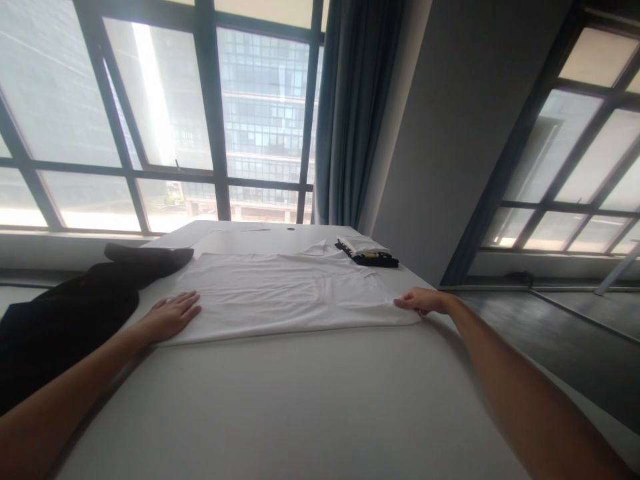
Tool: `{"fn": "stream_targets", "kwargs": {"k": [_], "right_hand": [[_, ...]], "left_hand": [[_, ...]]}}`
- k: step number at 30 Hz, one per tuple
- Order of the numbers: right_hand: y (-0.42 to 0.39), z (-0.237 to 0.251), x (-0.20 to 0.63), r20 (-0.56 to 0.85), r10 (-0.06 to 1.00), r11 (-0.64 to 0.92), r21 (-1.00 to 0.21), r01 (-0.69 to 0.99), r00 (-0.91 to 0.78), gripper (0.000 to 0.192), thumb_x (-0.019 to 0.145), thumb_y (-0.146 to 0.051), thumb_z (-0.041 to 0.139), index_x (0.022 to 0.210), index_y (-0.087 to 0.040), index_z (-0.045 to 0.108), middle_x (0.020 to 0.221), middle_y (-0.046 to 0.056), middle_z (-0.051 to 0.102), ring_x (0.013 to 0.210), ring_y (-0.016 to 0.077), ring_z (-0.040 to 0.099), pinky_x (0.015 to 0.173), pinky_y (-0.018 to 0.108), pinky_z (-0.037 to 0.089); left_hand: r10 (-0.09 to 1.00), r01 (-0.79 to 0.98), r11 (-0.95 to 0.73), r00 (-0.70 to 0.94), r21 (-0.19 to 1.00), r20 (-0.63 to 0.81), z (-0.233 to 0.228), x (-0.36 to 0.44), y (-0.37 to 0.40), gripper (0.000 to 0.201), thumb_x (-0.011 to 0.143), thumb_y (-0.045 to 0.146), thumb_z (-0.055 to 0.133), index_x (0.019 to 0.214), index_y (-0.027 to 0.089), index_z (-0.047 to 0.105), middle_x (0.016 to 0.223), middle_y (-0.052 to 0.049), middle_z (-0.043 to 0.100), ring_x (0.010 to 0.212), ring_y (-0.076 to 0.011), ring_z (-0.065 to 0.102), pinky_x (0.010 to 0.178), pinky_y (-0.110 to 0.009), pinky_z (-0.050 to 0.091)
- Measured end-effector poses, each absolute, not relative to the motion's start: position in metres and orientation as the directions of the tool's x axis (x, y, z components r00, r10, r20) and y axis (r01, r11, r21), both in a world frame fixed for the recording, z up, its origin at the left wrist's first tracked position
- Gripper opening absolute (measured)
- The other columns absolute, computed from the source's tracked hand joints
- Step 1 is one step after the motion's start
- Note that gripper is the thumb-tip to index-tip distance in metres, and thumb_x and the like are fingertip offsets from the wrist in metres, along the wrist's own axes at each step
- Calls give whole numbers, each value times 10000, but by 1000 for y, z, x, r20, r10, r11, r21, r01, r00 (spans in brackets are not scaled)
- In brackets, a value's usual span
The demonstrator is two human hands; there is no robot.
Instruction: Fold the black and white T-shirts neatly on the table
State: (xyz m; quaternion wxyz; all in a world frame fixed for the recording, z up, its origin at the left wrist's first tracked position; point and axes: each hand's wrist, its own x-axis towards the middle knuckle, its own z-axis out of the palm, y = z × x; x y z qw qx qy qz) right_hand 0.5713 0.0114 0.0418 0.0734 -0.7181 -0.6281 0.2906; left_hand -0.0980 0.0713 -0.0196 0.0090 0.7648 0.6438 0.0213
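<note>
White surface (pixel 300 400) by windows: white shirt (pixel 280 293) spread flat; left hand (pixel 173 315), fingers splayed, pinning 9 o'clock edge; right hand (pixel 420 301) fingers pinching 3 o'clock corner, keeping cloth taut.

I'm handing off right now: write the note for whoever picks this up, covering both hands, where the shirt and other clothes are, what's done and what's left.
Left hand: open, palm flat on the left end of the white T-shirt.
Right hand: fingers pinching the shirt's right near corner.
The shirt lies spread flat across the white table, with an edge turned over at the far side.
A pile of black garments sits at the table's left edge. A small folded stack, white on black, sits at the far right corner.
Done: shirt laid out and mostly smooth.
Left: it is not yet folded down to the size of the stack.
</note>
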Motion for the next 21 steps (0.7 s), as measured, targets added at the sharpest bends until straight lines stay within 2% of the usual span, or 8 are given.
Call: {"fn": "stream_targets", "kwargs": {"k": [2, 5, 8, 13, 16, 21], "right_hand": [[13, 39, 568, -367, 928, -258, -507, 822, 66, 675, 496, -835, 719, 606, -192, 548, 539, -24, 454, 551, 125, 466, 506, 243, 373], [16, 36, 564, -388, 916, -318, -542, 778, 104, 584, 487, -670, 833, 766, -186, 664, 640, -2, 570, 605, 142, 535, 538, 244, 414], [18, 35, 563, -346, 923, -334, -501, 798, 169, 533, 507, -546, 872, 855, -181, 699, 643, -9, 577, 590, 137, 535, 510, 231, 391], [23, 35, 568, -298, 924, -331, -310, 891, 239, 448, 543, -545, 867, 669, -170, 656, 491, -50, 444, 482, 115, 445, 452, 232, 312], [24, 36, 569, -249, 935, -310, -227, 923, 253, 401, 601, -515, 840, 618, -172, 633, 499, -29, 492, 480, 122, 457, 471, 252, 343], [25, 37, 575, -207, 943, -290, -138, 947, 259, 349, 601, -390, 852, 508, -171, 596, 482, 1, 521, 471, 150, 504, 482, 278, 380]], "left_hand": [[986, 985, -167, 166, 36, 23, -20, -98, 72, 713, 949, 517, 216, 1549, 172, 388, 1612, -60, 333, 1507, -263, 271, 1202, -473, 228], [987, 987, -160, 159, 32, 32, -20, -99, 73, 711, 945, 529, 233, 1542, 183, 405, 1604, -59, 351, 1503, -262, 280, 1200, -459, 238], [986, 986, -166, 165, 31, 25, -19, -100, 73, 712, 945, 524, 234, 1543, 174, 401, 1606, -64, 347, 1503, -268, 280, 1200, -471, 236], [986, 986, -167, 167, 23, -24, -15, -95, 71, 720, 953, 506, 206, 1563, 151, 351, 1626, -74, 295, 1516, -259, 244, 1210, -486, 207], [985, 985, -167, 168, 31, -29, -13, -92, 68, 732, 950, 511, 201, 1560, 136, 354, 1628, -81, 289, 1517, -270, 240, 1208, -498, 211], [973, 974, -223, 225, 36, -51, -6, -93, 63, 835, 898, 639, 288, 1546, 121, 384, 1600, -120, 356, 1491, -293, 304, 1193, -434, 266]]}}
